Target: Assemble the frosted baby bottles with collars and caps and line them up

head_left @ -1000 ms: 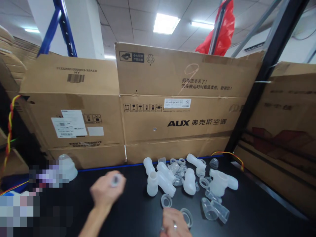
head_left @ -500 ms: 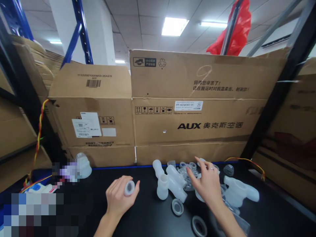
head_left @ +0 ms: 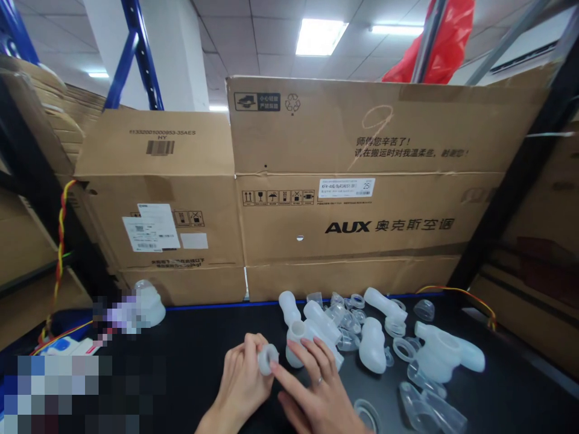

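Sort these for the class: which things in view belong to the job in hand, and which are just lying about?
In the job:
- white piece, held in the left hand, right hand at it
- loose plastic parts, probably

Just about, apparently:
- cardboard
- red plastic
- twisted cord

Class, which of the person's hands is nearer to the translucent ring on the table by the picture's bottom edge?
Right. The right hand is just left of the ring; the left hand is farther left, beyond the right.

Bright ceiling light (head_left: 321,37) above brown cardboard (head_left: 289,141)
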A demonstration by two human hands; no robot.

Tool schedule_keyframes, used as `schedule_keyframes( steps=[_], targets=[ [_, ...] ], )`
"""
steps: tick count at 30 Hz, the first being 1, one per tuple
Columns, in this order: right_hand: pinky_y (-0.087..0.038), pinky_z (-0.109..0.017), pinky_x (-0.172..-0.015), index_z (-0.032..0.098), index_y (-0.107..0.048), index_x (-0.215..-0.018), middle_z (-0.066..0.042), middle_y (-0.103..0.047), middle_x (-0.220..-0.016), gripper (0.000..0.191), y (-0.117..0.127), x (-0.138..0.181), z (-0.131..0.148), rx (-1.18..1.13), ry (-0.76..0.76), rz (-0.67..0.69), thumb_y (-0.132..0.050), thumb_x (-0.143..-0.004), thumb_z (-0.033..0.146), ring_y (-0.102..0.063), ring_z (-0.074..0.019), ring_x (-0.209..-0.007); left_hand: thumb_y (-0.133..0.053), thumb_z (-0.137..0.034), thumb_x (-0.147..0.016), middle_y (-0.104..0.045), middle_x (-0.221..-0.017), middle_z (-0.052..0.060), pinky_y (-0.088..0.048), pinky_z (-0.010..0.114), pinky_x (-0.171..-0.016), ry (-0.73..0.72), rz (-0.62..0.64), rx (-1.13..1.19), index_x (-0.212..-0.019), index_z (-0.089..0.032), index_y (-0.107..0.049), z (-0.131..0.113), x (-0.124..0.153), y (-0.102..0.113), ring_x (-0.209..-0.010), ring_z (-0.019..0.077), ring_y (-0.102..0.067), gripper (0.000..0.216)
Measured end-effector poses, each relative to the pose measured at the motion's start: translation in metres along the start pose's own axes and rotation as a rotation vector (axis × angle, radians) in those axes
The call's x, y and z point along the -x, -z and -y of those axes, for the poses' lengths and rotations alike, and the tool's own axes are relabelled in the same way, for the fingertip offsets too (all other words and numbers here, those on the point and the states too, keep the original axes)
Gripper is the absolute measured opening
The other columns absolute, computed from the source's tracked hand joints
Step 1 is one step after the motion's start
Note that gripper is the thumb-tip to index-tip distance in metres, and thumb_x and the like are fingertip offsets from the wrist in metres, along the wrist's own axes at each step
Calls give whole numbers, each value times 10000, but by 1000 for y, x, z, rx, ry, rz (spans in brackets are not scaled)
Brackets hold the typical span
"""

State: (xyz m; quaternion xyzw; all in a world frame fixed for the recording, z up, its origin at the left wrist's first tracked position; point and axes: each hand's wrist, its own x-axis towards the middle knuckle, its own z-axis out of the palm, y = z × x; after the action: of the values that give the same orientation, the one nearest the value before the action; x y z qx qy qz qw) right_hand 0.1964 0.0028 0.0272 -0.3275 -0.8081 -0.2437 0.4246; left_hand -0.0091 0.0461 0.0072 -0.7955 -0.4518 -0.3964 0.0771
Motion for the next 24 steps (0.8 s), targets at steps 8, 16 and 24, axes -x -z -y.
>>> schedule_keyframes(
  steps=[8, 16, 24],
  targets=[
    [-446, -455, -1071, 241, -664, -786, -69, -623, -1353, 61, -5, 4, 5, -129, 6, -126, -696, -834, 261, -536, -292, -1259, -556, -87, -699, -719, -828, -4, -561, 311, -586, -51, 116, 81, -1102, -262, -335, -16, 7, -9, -632, 214, -747, 492],
    [-480, -490, -1049, 167, -618, -1327, -174, -504, -1464, 491, 4, 1, 5, -115, -106, 36, -603, -837, 146, -470, -328, -1316, -545, -90, -643, -725, -822, 5, -542, 304, -563, -36, 142, 58, -1140, -256, -319, -17, 3, -5, -625, 218, -749, 571],
    [-454, -515, -1062, 208, -612, -924, -121, -580, -1186, 117, 2, 8, 5, -212, -176, -74, -636, -813, 178, -531, -318, -1200, -550, -85, -674, -731, -808, -6, -556, 317, -572, -28, 93, 33, -1129, -252, -342, -18, -1, -7, -610, 227, -752, 527]
  ],
)
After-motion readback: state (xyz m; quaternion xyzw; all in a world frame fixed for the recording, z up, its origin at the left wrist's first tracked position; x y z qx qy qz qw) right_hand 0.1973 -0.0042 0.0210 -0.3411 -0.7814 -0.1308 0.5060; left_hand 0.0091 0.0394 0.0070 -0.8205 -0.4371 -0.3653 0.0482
